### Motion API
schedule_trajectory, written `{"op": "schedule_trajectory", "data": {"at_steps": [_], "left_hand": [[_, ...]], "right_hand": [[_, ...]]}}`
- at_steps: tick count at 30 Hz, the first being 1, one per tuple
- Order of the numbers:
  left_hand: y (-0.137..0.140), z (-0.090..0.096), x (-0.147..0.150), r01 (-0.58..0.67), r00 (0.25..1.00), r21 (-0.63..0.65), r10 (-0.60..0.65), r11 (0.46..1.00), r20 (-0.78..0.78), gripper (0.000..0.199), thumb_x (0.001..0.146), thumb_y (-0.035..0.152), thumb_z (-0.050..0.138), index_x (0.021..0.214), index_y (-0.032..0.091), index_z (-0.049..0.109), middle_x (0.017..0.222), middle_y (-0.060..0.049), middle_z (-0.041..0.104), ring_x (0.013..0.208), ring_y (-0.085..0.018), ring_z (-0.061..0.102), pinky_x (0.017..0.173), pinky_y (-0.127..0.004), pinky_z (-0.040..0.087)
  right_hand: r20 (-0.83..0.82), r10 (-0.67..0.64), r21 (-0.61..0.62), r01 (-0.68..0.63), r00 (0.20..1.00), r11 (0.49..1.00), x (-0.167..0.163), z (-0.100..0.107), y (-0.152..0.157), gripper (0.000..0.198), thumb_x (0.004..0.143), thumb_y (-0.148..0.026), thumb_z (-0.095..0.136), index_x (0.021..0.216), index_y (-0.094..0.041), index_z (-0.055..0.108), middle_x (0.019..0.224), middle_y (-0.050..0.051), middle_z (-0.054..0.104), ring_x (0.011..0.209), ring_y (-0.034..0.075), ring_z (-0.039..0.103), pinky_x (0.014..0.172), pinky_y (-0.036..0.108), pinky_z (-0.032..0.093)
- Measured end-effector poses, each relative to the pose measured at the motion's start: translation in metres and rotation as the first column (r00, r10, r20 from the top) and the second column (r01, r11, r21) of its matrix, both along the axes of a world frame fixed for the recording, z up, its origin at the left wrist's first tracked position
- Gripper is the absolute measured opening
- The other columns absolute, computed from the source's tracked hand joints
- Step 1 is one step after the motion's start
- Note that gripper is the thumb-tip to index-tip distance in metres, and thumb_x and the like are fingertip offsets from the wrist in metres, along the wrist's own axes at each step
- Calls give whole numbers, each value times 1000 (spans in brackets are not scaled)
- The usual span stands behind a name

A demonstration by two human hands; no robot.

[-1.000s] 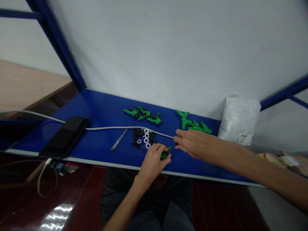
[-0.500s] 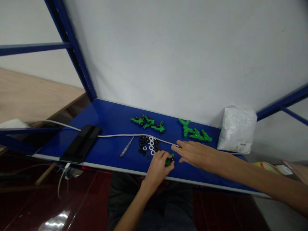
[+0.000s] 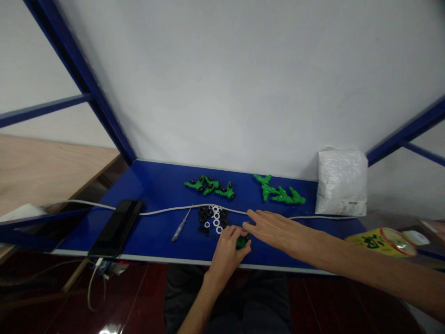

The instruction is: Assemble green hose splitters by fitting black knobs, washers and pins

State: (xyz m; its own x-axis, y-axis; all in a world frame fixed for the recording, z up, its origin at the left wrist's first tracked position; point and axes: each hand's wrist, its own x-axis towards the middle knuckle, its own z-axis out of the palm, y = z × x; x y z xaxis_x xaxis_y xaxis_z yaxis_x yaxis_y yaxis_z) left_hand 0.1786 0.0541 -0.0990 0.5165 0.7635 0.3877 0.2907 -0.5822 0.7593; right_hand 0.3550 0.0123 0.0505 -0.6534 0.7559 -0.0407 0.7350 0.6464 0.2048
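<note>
Near the front edge of the shelf, my left hand [image 3: 230, 243] is closed around a small green plastic hose fitting [image 3: 241, 241] with a dark part on it. The fingers cover much of the fitting. My right hand [image 3: 269, 227] reaches in from the right, its fingers stretched out and their tips close to the fitting's top; whether they touch it is unclear. Just left of my hands lie white ring washers [image 3: 216, 222] and black rings [image 3: 202, 218] in a loose pile. A screwdriver with a clear handle [image 3: 179, 231] rests left of the pile.
Green fittings with black parts [image 3: 225, 190] lie behind the pile, and plain green Y-shaped fittings [image 3: 267, 189] farther right. A white cable [image 3: 167, 210] crosses the blue shelf [image 3: 156, 181]. A black phone [image 3: 116, 228] is left; a white plastic package [image 3: 342, 181] and yellow bottle [image 3: 380, 241] are right.
The camera view has shifted, showing more of the yellow bottle. My right hand's fingertips have come closer to the fitting, which stays in my left hand.
</note>
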Motion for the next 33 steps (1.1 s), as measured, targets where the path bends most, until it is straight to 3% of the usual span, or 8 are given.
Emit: {"op": "schedule_trajectory", "data": {"at_steps": [5, 10, 16, 22, 27, 33], "left_hand": [[3, -2, 2, 90, 995, 32, -89, 995, -33, 30, 83, 14, 74, 111, 24, 64, 111, -5, 72, 108, -26, 67, 105, -51, 52], [5, 3, 3, 128, 991, 25, -127, 991, -48, 22, 87, 16, 73, 104, 25, 64, 104, 0, 74, 105, -21, 69, 119, -56, 39], [5, 5, 4, 115, 989, 60, -109, 992, -96, 26, 86, 16, 73, 110, 22, 65, 110, -5, 74, 110, -24, 68, 117, -56, 42], [3, 4, 4, 99, 993, 32, -97, 995, -67, 24, 87, 18, 73, 108, 24, 66, 106, -1, 74, 107, -21, 68, 117, -51, 41], [2, 7, 3, 102, 992, 1, -101, 995, -80, 12, 89, 20, 71, 100, 24, 66, 102, -2, 73, 103, -22, 68, 110, -49, 46], [3, 8, 3, 102, 992, 20, -100, 995, -80, 19, 89, 19, 71, 107, 23, 66, 105, -4, 73, 106, -24, 66, 106, -47, 49]], "right_hand": [[-16, -80, 75, 81, 997, 994, -5, -5, -4, 41, 87, -5, 59, 126, -15, 61, 131, 18, 67, 119, 30, 66, 95, 43, 56], [31, -147, 128, 142, 989, 982, -5, -16, -1, 26, 84, -3, 59, 106, -14, 67, 114, 16, 73, 107, 30, 71, 92, 43, 57], [-84, -48, 114, 58, 995, 992, 16, -33, -12, 59, 82, -1, 54, 136, -25, 54, 144, 8, 60, 134, 27, 56, 108, 42, 49], [-38, -82, 114, 86, 996, 990, 8, -27, -1, 39, 85, -4, 57, 122, -17, 59, 121, 14, 69, 117, 29, 65, 97, 43, 53], [-4, -125, 74, 125, 992, 989, 9, -35, 9, 28, 85, -3, 54, 103, -19, 67, 102, 12, 72, 107, 30, 65, 92, 44, 53], [-151, -146, 31, 152, 978, 988, 16, -44, 1, 43, 87, -12, 57, 128, -24, 58, 127, 11, 66, 120, 31, 61, 96, 44, 50]]}}
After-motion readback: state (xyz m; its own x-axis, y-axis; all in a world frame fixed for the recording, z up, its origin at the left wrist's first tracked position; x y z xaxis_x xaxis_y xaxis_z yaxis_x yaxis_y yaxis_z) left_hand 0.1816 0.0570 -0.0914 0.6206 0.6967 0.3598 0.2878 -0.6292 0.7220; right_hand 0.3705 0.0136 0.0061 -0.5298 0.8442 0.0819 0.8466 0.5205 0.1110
